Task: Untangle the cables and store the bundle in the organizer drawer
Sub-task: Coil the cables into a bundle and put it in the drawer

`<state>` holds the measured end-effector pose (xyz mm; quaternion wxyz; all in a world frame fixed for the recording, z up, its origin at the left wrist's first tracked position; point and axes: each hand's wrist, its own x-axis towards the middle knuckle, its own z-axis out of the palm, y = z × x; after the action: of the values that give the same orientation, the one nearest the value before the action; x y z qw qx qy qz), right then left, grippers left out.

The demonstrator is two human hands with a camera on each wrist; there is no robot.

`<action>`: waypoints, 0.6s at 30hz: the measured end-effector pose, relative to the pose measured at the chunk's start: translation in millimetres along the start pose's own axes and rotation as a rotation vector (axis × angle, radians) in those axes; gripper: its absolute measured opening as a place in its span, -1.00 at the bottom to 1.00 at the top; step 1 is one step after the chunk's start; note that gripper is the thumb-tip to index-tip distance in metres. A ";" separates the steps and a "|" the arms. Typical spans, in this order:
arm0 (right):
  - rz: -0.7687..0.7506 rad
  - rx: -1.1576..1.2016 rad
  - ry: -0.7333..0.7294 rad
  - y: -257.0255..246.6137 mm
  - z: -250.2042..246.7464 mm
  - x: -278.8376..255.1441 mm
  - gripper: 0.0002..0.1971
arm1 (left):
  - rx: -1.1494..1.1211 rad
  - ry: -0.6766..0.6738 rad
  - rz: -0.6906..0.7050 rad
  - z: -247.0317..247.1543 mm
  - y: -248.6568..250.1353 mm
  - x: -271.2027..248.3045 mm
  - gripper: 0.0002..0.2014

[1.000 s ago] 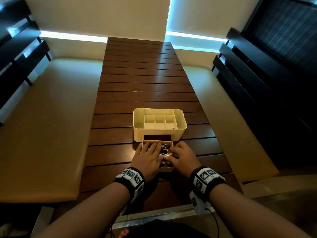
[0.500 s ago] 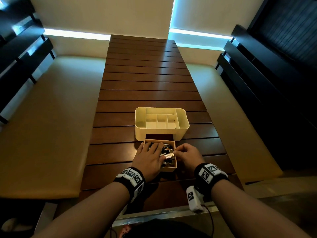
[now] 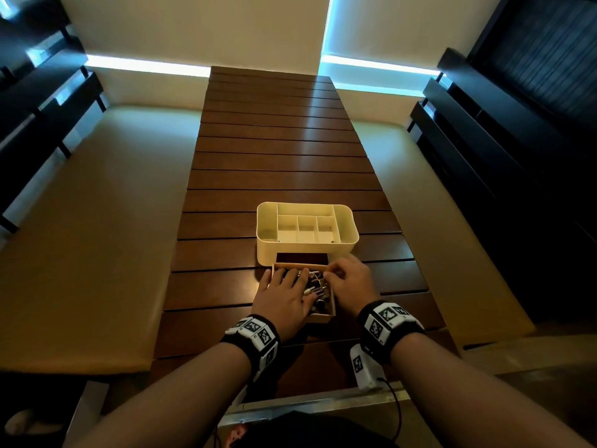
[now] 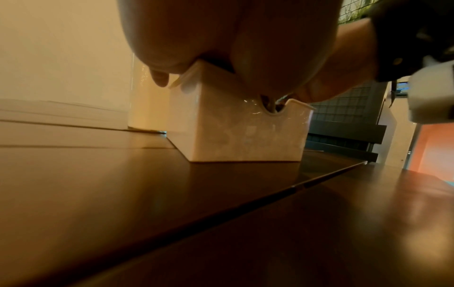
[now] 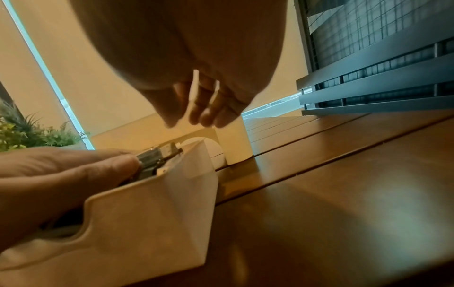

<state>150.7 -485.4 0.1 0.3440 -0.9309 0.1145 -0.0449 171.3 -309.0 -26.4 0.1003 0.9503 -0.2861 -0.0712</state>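
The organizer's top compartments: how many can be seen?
5 on the organizer: one tall at left, one long at the back, three small in the middle; the right end may hold another.

It looks like a café or restaurant booth: a long slatted wooden counter [image 3: 284, 163] runs between two padded tan benches [image 3: 80, 221] with dark slatted backrests [image 3: 484, 130], potted greenery [image 5: 32, 134] beside window blinds [image 3: 193, 27].

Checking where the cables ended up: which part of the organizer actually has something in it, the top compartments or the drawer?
The drawer, pulled out in front of the organizer, holds the cables under both hands. The top compartments show only bare cream floors.
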 end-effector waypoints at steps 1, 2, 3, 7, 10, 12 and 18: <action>-0.065 0.035 -0.023 0.7 2.3 -4.5 -0.99 | 0.003 0.003 0.000 -0.2 0.2 -0.5 -0.39; -0.105 0.046 -0.064 2.3 5.3 -9.6 -0.92 | 0.006 0.003 0.001 -0.3 0.6 -0.7 -0.39; -0.131 0.060 -0.093 5.9 8.9 -13.8 -0.86 | 0.009 0.004 0.001 -0.6 1.1 -0.7 -0.40; -0.212 -0.005 -0.066 11.4 15.5 -14.1 -0.85 | -0.002 -0.001 0.024 -0.9 -1.1 -1.5 -0.39; -0.304 -0.106 -0.041 10.0 17.8 -14.0 -0.83 | 0.013 -0.017 0.056 -2.1 -1.9 -3.4 -0.40; -0.326 -0.111 -0.014 11.4 20.2 -14.0 -0.81 | 0.014 -0.040 0.065 -3.7 -3.5 -4.4 -0.40; -0.371 -0.197 0.001 11.9 23.7 -14.0 -0.86 | 0.048 0.106 0.141 -4.5 -6.6 -13.6 -0.38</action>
<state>138.8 -475.8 -25.8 0.2371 -0.9651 -0.0548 -0.0965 164.5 -295.3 -22.5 0.0971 0.9323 -0.3483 -0.0068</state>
